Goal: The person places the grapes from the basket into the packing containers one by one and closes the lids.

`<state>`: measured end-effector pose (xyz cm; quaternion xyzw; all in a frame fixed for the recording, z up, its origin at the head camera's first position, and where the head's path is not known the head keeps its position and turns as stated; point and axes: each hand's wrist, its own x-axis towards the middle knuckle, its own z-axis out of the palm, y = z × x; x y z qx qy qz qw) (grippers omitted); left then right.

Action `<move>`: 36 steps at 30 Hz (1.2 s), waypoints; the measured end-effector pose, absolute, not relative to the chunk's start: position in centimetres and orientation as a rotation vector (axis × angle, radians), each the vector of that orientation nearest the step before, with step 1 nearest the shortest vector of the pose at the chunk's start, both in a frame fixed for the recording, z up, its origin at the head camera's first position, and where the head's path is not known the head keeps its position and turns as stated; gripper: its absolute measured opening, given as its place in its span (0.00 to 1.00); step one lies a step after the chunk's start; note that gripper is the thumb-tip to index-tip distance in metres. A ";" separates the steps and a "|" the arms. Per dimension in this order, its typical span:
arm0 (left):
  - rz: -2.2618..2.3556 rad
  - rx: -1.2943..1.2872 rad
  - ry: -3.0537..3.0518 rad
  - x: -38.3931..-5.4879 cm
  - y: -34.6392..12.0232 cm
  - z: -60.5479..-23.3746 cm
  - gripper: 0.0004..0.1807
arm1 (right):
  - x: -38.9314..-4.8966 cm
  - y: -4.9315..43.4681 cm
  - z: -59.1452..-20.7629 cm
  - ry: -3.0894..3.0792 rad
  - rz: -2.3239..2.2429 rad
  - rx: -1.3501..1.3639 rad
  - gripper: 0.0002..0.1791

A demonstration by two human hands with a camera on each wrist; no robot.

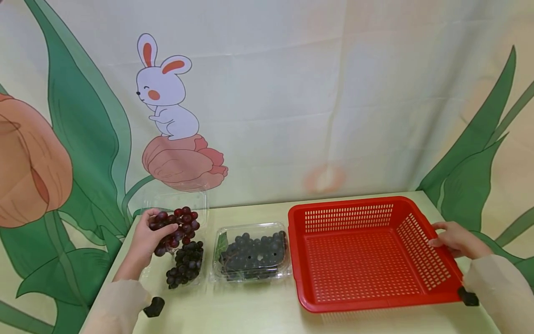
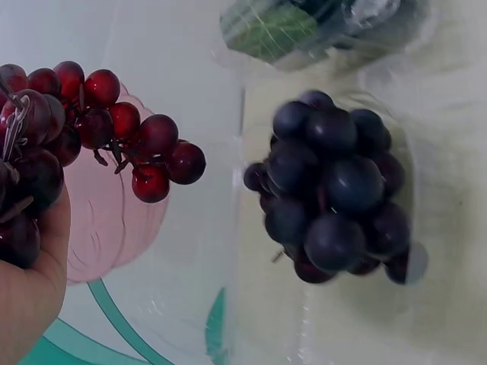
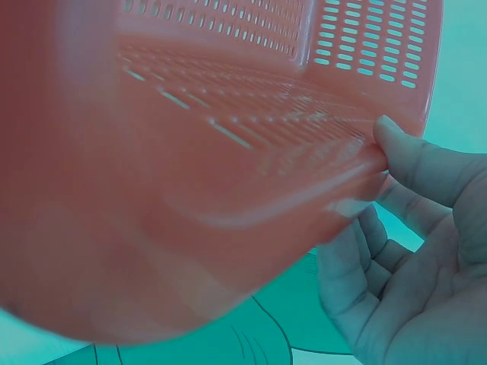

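My left hand [image 1: 146, 239] holds a bunch of red grapes [image 1: 186, 224] above an open clear plastic box, with fingers and thumb around the bunch. Several of the grapes [image 2: 152, 144] stick out past the hand in the left wrist view. Below them, a bunch of dark grapes [image 1: 185, 265] sits in the box, whose clear lid [image 1: 177, 197] stands raised at the back. On the right, my right hand [image 1: 456, 239] pinches the side rim of a red plastic basket [image 1: 346, 204]. The thumb [image 3: 411, 156] lies on top of the rim, the other fingers below it.
Between the open box and the basket stands a shut clear box [image 1: 267, 227] with dark grapes and a green leaf [image 1: 221, 243] inside. A curtain [image 1: 271, 102] printed with a rabbit and tulips hangs behind the pale table [image 1: 233, 311].
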<state>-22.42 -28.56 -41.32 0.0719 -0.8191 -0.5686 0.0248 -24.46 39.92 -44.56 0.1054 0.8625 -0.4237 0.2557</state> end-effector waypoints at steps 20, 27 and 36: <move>-1.740 0.548 -2.488 -21.4 -31.5 -45.1 0.23 | -24.3 39.7 -44.3 2.342 -1.134 0.304 0.38; -1.679 0.639 -2.469 -21.2 -31.7 -46.2 0.26 | -24.3 39.8 -44.3 2.352 -1.126 0.295 0.38; -1.573 0.710 -2.456 -20.6 -31.8 -48.1 0.30 | -24.5 40.0 -44.6 2.348 -1.132 0.295 0.38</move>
